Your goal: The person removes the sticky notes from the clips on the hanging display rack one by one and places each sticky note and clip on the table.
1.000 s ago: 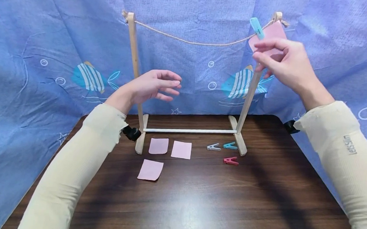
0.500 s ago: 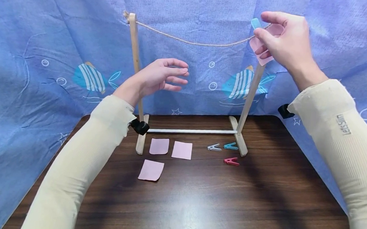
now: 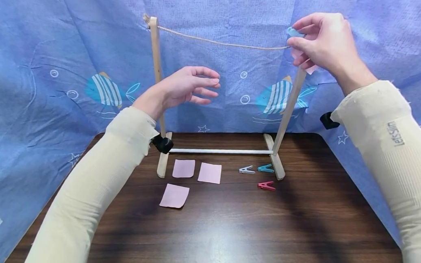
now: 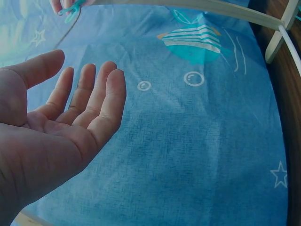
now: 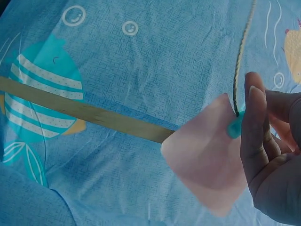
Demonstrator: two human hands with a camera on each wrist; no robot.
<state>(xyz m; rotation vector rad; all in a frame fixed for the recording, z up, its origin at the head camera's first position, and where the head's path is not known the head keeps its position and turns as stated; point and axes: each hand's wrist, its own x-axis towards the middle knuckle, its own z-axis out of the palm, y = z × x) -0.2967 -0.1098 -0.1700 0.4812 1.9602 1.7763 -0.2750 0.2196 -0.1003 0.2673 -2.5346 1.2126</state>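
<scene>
At the right end of the rope, my right hand pinches a light blue clothespin between thumb and fingers. A square pink paper hangs there by the clothespin, partly hidden behind the hand in the head view. The right wrist view shows the clothespin's end at the paper's corner, touching the rope. My left hand hovers in the air near the left post, palm turned inward, fingers loosely bent and holding nothing. The left wrist view also shows its bare palm.
A wooden frame with a left post, right post and white crossbar stands on the dark table. Several pink papers lie at left. White, blue and red clothespins lie at right.
My right hand has risen to the clothespin and taken hold of it. The rope sags less than before. My left hand has moved slightly up and to the right.
</scene>
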